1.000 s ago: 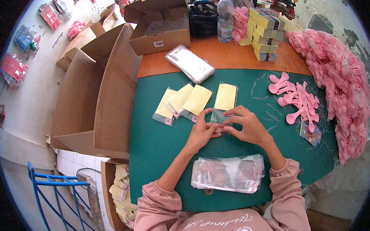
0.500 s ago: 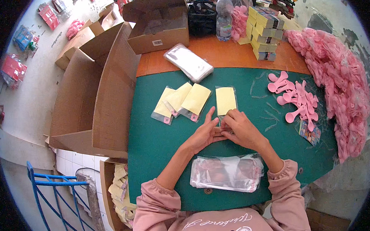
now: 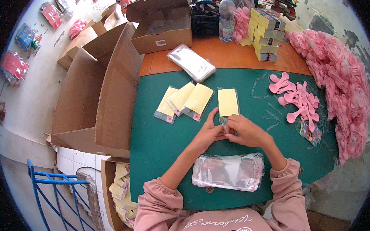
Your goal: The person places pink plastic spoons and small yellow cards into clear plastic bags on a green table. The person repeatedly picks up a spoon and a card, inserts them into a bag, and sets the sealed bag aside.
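Observation:
A clear plastic bag with a yellow card (image 3: 227,102) inside lies on the green mat (image 3: 162,157) in front of me. My left hand (image 3: 209,133) grips the bag's lower end, its thumb pointing up beside the card. Over the same end, my right hand (image 3: 246,130) is closed with bent fingers pinching the plastic. The fingertips partly hide each other and the bag's edge. Left of it, several finished-looking bags with yellow cards (image 3: 198,96) overlap, pink handle ends showing at their bottoms. Nearer my body lies a stack of clear plastic bags (image 3: 228,172).
Loose pink scoops (image 3: 300,99) and a small printed card (image 3: 310,133) lie at the right. A long heap of bagged pink scoops (image 3: 336,84) lines the right edge. Behind stand card stacks (image 3: 267,35), a water bottle (image 3: 226,18) and another clear-bag bundle (image 3: 191,62). Open cardboard boxes (image 3: 113,89) border the left.
Both hands stay at the bag's lower end; their fingers have shifted slightly, with the left fingers drawn closer in. The whole view has moved a little.

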Available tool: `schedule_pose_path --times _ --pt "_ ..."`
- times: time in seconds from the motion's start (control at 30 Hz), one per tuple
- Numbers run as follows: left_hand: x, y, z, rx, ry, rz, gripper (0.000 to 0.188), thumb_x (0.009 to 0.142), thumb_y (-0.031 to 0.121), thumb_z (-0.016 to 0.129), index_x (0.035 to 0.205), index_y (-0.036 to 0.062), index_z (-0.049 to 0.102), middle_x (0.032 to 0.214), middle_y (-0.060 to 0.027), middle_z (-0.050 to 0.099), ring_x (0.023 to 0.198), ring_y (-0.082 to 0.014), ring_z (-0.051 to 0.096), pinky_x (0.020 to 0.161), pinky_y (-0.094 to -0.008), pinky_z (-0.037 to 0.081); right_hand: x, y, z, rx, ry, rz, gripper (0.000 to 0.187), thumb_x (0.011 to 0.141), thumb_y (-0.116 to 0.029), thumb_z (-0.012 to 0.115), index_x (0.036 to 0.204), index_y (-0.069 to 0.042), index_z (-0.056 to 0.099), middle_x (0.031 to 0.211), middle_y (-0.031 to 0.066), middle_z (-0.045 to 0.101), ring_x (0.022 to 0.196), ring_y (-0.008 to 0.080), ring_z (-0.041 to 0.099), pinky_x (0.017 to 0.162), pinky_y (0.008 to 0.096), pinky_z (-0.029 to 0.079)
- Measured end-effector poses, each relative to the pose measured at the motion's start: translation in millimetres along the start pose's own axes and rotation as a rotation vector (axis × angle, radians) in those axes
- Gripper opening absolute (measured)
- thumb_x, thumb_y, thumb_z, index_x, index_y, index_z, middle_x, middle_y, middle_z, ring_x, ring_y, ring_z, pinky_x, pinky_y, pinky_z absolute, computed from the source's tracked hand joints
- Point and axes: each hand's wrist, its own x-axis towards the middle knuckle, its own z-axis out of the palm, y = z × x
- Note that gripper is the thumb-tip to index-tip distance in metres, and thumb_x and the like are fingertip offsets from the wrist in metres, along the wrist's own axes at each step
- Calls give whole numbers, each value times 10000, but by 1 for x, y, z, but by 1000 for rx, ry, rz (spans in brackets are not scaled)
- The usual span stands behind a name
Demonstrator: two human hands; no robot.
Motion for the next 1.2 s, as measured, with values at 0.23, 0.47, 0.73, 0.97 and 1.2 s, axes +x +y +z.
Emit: schedule_pose_path --times 0.23,0.47,0.73,0.97,1.2 --pt "-4 14 -6 -69 -62 45 538 841 -3 329 1337 113 158 1064 -153 523 907 -199 588 821 -306 491 -32 35 -87 705 -184 112 176 731 -122 639 751 -35 487 736 -6 446 698 85 424 610 236 373" --pt "2 12 -5 -20 -184 -15 277 867 18 303 1090 -11 465 1103 -167 534 1082 -217 508 910 -301 432 -94 90 -115 -856 533 536 472 629 -38 628 1077 -39 480 966 141 542 886 321 540 739 383 453" --pt "0 6 -10 -48 -347 84 253 913 94 310 1095 -11 451 1139 -176 515 1113 -241 481 938 -298 406 -26 11 -5 -2 175 298 295 743 -35 598 1019 -27 495 958 123 475 822 295 533 750 334 465" --pt "-6 12 -1 380 -100 296 229 850 39 480 1077 51 448 902 -78 541 852 -135 561 667 -266 539 -35 25 5 416 445 302 109 772 -30 577 868 -10 531 903 71 497 843 158 545 701 257 477" --pt "0 6 -3 570 124 323 104 805 72 582 855 -6 536 839 -51 545 798 -113 561 586 -241 550 -33 29 6 941 285 467 91 852 -70 525 862 17 500 810 65 579 764 141 592 666 234 493"
